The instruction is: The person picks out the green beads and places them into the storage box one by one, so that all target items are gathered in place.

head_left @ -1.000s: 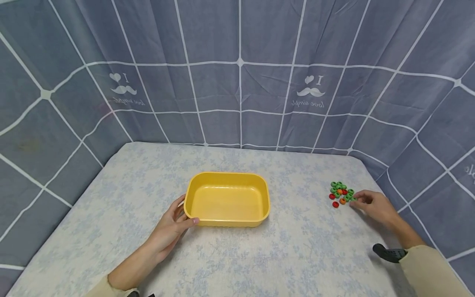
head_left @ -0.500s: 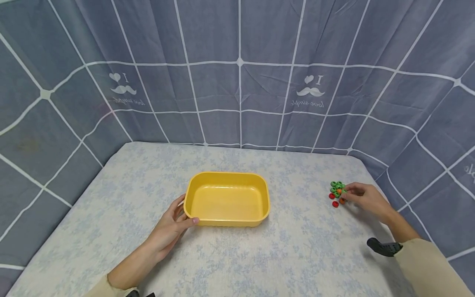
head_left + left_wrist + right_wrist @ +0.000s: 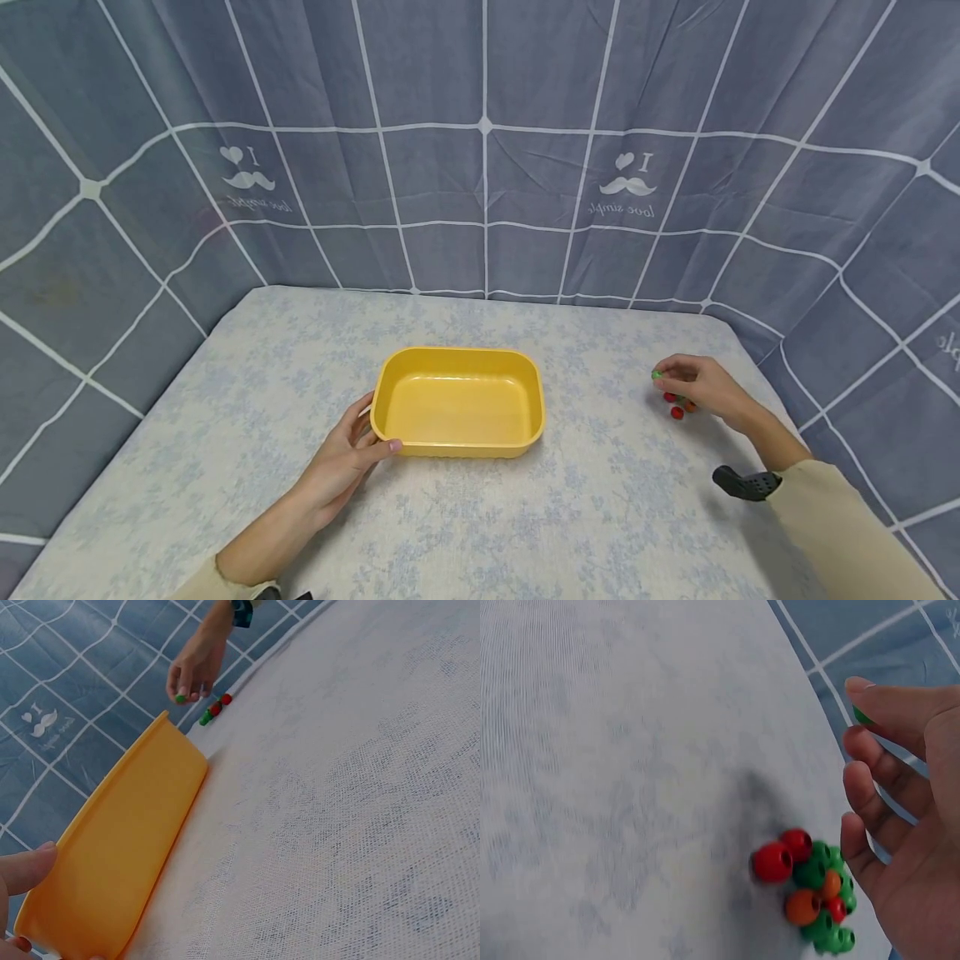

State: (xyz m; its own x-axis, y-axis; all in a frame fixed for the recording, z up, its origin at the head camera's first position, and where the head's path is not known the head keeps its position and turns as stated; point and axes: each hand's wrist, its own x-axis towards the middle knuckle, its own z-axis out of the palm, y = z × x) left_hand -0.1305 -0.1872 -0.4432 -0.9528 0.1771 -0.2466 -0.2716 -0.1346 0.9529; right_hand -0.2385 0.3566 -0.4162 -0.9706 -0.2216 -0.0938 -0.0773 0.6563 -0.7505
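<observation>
Your left hand [image 3: 341,467] grips the near left corner of a yellow rectangular tray [image 3: 457,412], thumb [image 3: 386,451] on the rim, on a table covered with a pale, blue-patterned cloth [image 3: 585,508]. Well to the tray's right, your right hand [image 3: 701,383] pinches 1 green bead [image 3: 657,375] and partly hides a small cluster of red and orange beads [image 3: 677,412]. Your beige right sleeve [image 3: 847,517] has a black device [image 3: 746,483] at its cuff. Behind, a grey-blue curtain [image 3: 435,183] with white grid lines shows 2 whole mustache prints [image 3: 628,187], their lettering mirrored.
</observation>
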